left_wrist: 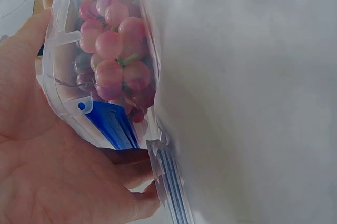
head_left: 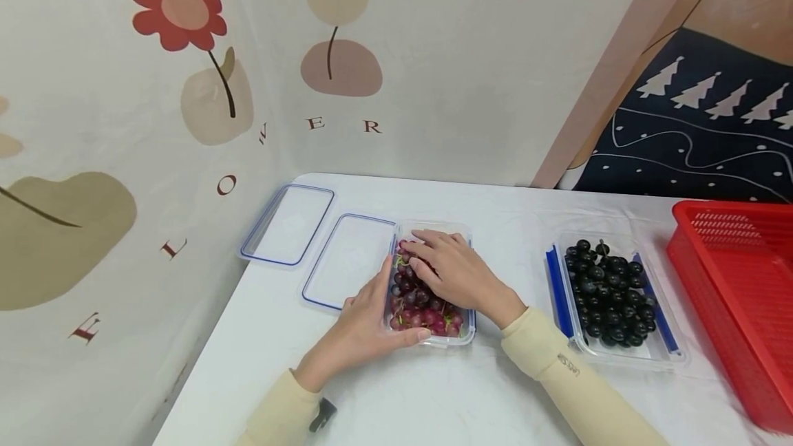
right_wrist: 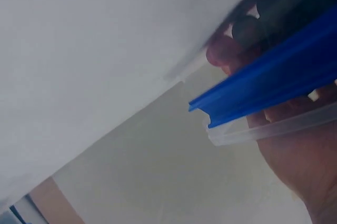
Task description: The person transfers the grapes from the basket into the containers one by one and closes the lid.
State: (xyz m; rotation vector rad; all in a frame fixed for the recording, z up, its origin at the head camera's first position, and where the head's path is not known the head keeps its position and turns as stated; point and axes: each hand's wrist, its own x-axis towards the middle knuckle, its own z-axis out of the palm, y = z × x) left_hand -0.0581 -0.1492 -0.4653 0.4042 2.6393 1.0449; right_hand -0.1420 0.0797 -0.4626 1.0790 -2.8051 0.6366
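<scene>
A clear plastic container (head_left: 461,337) full of red grapes (head_left: 421,308) stands on the white table (head_left: 434,398). My left hand (head_left: 370,316) holds its near left corner, fingers along the left wall and thumb along the front rim. In the left wrist view the palm (left_wrist: 52,171) cups the container (left_wrist: 60,71) and the grapes (left_wrist: 113,45) show through its wall. My right hand (head_left: 449,268) lies flat over the grapes, fingers pointing left. The right wrist view shows that hand (right_wrist: 300,150) beside a blue clip flap (right_wrist: 274,84); its fingertips are hidden.
Two clear lids with blue edging (head_left: 288,226) (head_left: 348,261) lie left of the container. A second clear container (head_left: 665,356) of dark grapes (head_left: 610,301) sits to the right. A red basket (head_left: 737,294) stands at the far right. Walls close off the back and left.
</scene>
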